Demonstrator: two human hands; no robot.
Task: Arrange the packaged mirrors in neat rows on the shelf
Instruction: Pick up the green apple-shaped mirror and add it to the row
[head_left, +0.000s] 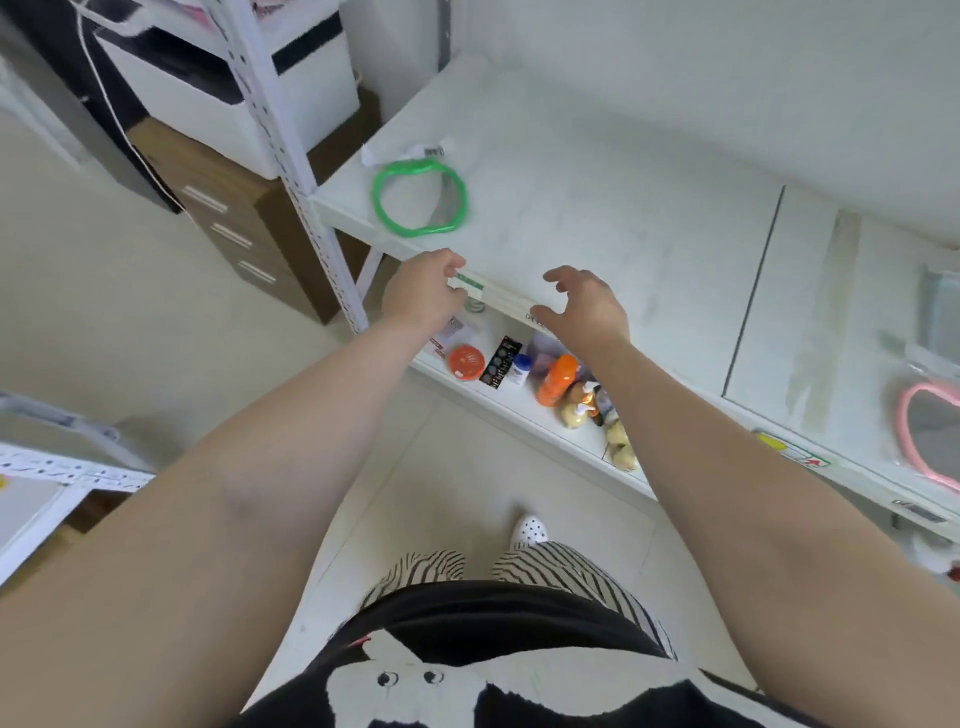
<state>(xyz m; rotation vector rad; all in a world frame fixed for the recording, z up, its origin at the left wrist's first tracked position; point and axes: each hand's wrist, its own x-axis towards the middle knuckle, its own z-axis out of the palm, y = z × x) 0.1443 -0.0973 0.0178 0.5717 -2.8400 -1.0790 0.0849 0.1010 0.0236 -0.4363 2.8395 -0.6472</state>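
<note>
Head view: both hands hovered at the shelf (597, 208) front edge, left hand (423, 291) loosely curled, right hand (584, 306) spread, neither holding anything. Green-framed mirror (418, 197) lay far left; pink-framed mirror (930, 431) far right.

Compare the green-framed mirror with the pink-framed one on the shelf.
The green-framed mirror has a roundish wavy frame; the pink-framed mirror looks heart-shaped. The green one lies at the shelf's left end, fully in view; the pink one lies at the right end, cut off by the picture's edge. Both lie flat in clear packaging.
</note>
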